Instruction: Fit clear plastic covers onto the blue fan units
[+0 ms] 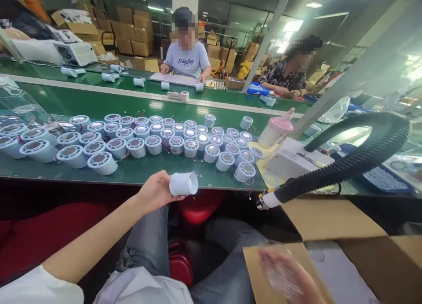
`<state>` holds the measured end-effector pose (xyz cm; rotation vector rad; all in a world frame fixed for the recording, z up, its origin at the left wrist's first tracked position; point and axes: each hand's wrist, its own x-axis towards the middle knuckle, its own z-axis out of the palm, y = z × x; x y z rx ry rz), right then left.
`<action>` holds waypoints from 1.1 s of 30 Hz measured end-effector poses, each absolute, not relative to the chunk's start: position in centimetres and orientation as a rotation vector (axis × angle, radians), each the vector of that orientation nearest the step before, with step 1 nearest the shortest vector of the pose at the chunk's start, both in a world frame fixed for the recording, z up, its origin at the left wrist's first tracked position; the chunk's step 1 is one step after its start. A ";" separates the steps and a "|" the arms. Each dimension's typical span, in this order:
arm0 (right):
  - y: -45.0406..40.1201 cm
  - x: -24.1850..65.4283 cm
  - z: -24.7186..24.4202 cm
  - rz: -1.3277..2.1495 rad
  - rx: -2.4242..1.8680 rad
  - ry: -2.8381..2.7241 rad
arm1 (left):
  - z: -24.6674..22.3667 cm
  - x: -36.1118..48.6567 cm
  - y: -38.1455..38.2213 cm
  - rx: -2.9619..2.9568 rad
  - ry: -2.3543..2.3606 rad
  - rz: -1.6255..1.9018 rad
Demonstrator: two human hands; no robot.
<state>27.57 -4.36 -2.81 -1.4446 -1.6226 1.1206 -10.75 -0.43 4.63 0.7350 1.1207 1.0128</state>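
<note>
My left hand (pixel 156 191) is closed round a pale blue cylindrical housing (pixel 180 184), tipped on its side with its open end to the right, just off the bench's front edge. Low on the right, my right hand (pixel 286 273) is blurred by motion over the flap of a cardboard box (pixel 332 220); something clear and shiny, perhaps thin plastic, shows at it. Rows of similar round housings (pixel 102 163) with thin wires stand on the green bench (pixel 158 166) beyond my left hand.
A black ribbed hose (pixel 310 176) arches over the bench's right side, near a white box (pixel 293 156) and a pink-lidded bottle (pixel 276 130). Across a green belt (pixel 132 97) with scattered parts, one person (pixel 186 57) and another (pixel 286 77) sit. A clear container (pixel 24 104) stands left.
</note>
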 end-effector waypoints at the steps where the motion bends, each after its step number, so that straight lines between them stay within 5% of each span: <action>1: -4.7 25.6 -2.5 1.226 -1.290 -1.659 | 4.3 -9.7 -0.6 0.546 0.988 0.963; 5: -4.5 19.3 -0.3 0.693 -1.094 -2.210 | 2.6 -6.1 -0.8 0.415 0.928 0.634; 11: -3.8 16.7 1.1 0.092 -1.293 -2.369 | 2.6 -3.7 -1.2 1.360 0.963 0.294; 17: -3.6 17.2 0.4 0.516 -1.314 -2.426 | 2.5 -3.1 -2.0 2.130 1.149 0.239; 25: -3.9 17.8 0.5 1.054 -1.259 -1.956 | 1.4 -3.3 -1.8 1.831 1.108 0.652; 33: -4.4 18.2 1.3 1.262 -1.331 -1.482 | -0.3 -3.6 -1.3 2.002 0.918 0.630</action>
